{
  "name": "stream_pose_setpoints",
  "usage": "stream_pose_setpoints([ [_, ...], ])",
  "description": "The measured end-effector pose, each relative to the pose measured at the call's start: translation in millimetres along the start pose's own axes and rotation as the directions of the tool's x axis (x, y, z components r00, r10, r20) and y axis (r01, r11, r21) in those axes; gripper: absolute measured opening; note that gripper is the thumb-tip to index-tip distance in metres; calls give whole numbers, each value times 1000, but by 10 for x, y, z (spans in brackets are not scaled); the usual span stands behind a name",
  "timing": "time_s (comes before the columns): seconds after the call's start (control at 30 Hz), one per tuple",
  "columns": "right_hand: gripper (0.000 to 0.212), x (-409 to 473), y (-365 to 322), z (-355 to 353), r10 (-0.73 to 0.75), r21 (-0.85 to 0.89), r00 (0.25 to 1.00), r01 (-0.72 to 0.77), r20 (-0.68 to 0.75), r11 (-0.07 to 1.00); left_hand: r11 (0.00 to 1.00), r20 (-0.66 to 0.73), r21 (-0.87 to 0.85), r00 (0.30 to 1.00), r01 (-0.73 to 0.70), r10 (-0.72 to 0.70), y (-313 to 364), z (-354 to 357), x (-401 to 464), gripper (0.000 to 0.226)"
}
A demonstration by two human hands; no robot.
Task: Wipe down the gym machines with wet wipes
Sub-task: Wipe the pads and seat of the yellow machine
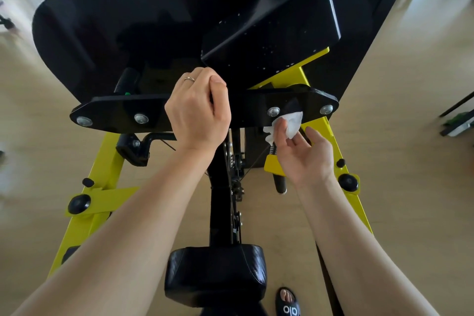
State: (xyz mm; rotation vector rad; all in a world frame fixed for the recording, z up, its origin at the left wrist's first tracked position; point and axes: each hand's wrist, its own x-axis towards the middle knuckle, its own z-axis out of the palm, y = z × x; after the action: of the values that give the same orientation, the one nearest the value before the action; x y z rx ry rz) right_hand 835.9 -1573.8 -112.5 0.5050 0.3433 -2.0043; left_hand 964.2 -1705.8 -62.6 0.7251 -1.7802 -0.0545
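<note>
A black and yellow gym machine fills the view, with a black crossbar plate (123, 113) carrying several round bolts. My left hand (198, 110) is curled over the middle of that plate and grips its edge. My right hand (301, 154) pinches a crumpled white wet wipe (291, 123) between thumb and fingers. The wipe is pressed against the plate's right part, between two bolts. A large black pad (272, 33) sits tilted above the plate.
Yellow frame legs (102, 174) spread down to both sides over a light wood floor. A black padded seat (215, 274) lies near the bottom centre, with my sandalled foot (287, 301) beside it. Other equipment stands at the far left and right edges.
</note>
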Motion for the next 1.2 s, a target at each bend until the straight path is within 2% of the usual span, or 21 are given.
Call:
stream_pose_setpoints([
  [0.2,51,14,817,145,161,9,987,-161,-15,987,999,31,49,999,22,-24,18,-18,0,33],
  [0.3,54,9,795,154,192,-8,981,-192,-6,981,999,33,42,999,15,-16,5,-26,1,34],
  [0.37,56,-25,536,140,153,-38,988,-153,-12,987,1000,37,25,999,11,-12,-5,-22,5,35],
  [0.53,55,-88,-143,165,-48,46,992,54,-118,997,1000,29,18,1000,10,-11,-3,-13,-3,35],
  [0.63,52,-81,41,210,-55,-18,994,54,-94,998,999,26,30,999,22,-23,21,-6,-12,33],
  [0.73,53,-89,574,269,54,-132,993,-67,-101,989,998,37,47,999,30,-32,25,-21,-5,32],
  [0.8,56,-93,780,306,87,-145,992,-101,-95,984,998,52,54,998,23,-26,26,-33,-2,32],
  [0.9,57,-182,675,352,73,-171,993,-88,-95,981,998,64,52,997,32,-35,38,-45,1,31],
  [1.0,48,-351,402,386,-49,-213,998,41,-35,976,999,59,41,998,33,-36,32,-39,2,31],
  [1.1,33,-444,301,431,-256,-370,966,250,35,895,1000,44,14,999,11,-12,26,-37,-1,32],
  [1.13,27,-430,311,407,-319,-471,947,303,48,829,1000,47,14,999,15,-15,29,-40,2,32],
  [1.2,23,-418,354,343,-445,-686,891,383,97,619,1000,55,16,998,17,-18,33,-47,-1,33],
])
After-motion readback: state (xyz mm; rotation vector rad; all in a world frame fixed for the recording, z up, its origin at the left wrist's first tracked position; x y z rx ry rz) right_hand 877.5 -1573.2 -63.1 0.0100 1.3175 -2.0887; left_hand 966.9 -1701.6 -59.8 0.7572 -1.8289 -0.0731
